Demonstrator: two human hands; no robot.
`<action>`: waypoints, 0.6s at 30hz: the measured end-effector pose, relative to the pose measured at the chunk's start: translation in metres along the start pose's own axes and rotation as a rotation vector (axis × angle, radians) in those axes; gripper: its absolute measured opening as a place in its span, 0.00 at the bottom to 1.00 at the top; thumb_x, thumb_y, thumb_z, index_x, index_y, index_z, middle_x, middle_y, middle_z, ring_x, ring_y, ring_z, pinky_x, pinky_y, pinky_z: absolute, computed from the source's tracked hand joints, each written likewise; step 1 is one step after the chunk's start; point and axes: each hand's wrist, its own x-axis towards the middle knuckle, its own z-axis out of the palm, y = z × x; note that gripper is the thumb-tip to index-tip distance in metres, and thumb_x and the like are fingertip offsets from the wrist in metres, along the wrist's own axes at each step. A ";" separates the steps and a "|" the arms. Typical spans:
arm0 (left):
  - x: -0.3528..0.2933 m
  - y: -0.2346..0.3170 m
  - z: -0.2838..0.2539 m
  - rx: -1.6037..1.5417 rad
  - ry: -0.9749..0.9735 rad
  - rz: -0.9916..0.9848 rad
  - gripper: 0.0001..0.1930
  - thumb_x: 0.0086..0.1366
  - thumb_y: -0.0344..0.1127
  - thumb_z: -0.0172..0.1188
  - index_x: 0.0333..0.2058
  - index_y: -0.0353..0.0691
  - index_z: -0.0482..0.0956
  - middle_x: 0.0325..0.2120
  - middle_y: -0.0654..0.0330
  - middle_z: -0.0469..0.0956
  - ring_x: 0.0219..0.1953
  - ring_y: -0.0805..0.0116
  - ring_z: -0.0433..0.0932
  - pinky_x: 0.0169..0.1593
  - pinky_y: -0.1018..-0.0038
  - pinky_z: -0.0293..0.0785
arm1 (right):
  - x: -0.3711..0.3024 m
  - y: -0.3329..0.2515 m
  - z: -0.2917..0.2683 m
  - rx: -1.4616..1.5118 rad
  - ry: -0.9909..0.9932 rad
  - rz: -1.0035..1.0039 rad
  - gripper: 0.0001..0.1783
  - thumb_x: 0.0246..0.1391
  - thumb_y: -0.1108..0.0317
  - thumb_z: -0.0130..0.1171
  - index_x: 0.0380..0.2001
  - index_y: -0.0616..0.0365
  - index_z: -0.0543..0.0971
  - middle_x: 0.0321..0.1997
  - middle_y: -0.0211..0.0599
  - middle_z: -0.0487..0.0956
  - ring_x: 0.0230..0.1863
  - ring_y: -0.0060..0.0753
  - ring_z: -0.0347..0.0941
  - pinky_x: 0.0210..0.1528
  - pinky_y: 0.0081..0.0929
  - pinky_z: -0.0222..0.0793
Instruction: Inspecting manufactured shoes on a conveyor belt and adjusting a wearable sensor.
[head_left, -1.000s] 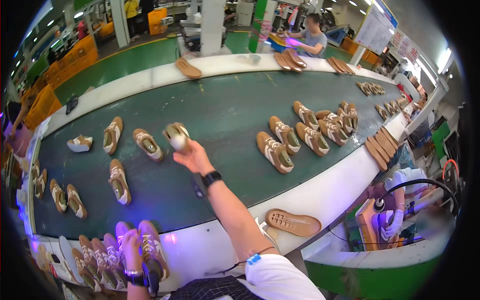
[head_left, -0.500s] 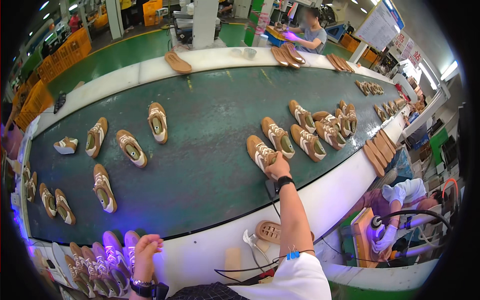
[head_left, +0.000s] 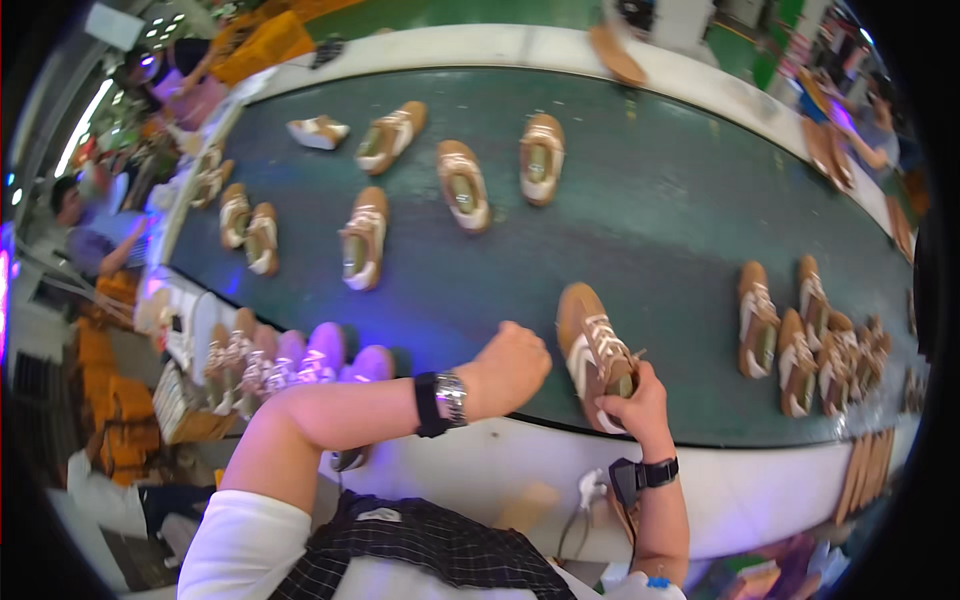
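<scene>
- Tan-and-white shoe (head_left: 590, 345), head view: in the right hand, toe pointing away from the grip, over the near edge of the green belt (head_left: 660, 250).
- Right hand (head_left: 642, 405): closed around the heel end, thumb at the shoe's opening; firm hold.
- Left hand (head_left: 512, 370): left of the grip, just beside the shoe, not touching it; fingers curled in, palm hidden, can't tell if anything is inside.
- Right of the grip: shoe cluster (head_left: 795, 365) on the belt, then brown soles (head_left: 866, 472) on the white ledge (head_left: 740, 490).
- Below the grip: pincer-like tool (head_left: 592, 487), blurred.
- Beyond and left of the grip: scattered shoes (head_left: 462, 185) on the belt.
- Far left of the grip: shoe row (head_left: 287, 358) in purple light.
- Well beyond the grip: single sole (head_left: 617, 57) on the far ledge.
</scene>
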 end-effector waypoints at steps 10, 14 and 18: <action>-0.023 0.005 -0.004 0.512 -0.203 0.179 0.21 0.57 0.40 0.50 0.46 0.32 0.72 0.38 0.54 0.75 0.43 0.59 0.72 0.48 0.63 0.61 | 0.010 0.026 0.044 -0.341 0.032 -0.068 0.34 0.28 0.63 0.67 0.41 0.62 0.66 0.42 0.49 0.70 0.46 0.52 0.66 0.46 0.41 0.65; -0.027 0.014 -0.009 0.530 -0.160 0.182 0.22 0.56 0.40 0.50 0.46 0.32 0.72 0.38 0.54 0.75 0.42 0.59 0.72 0.48 0.63 0.61 | 0.008 0.031 0.044 -0.317 0.045 -0.093 0.36 0.28 0.63 0.67 0.44 0.63 0.66 0.43 0.49 0.70 0.46 0.52 0.65 0.47 0.40 0.65; -0.038 0.020 -0.009 0.549 -0.152 0.188 0.22 0.56 0.40 0.50 0.46 0.32 0.72 0.39 0.54 0.75 0.43 0.60 0.72 0.48 0.63 0.61 | 0.007 0.029 0.048 -0.268 0.088 -0.086 0.36 0.23 0.64 0.68 0.41 0.64 0.67 0.42 0.50 0.71 0.47 0.54 0.65 0.49 0.40 0.63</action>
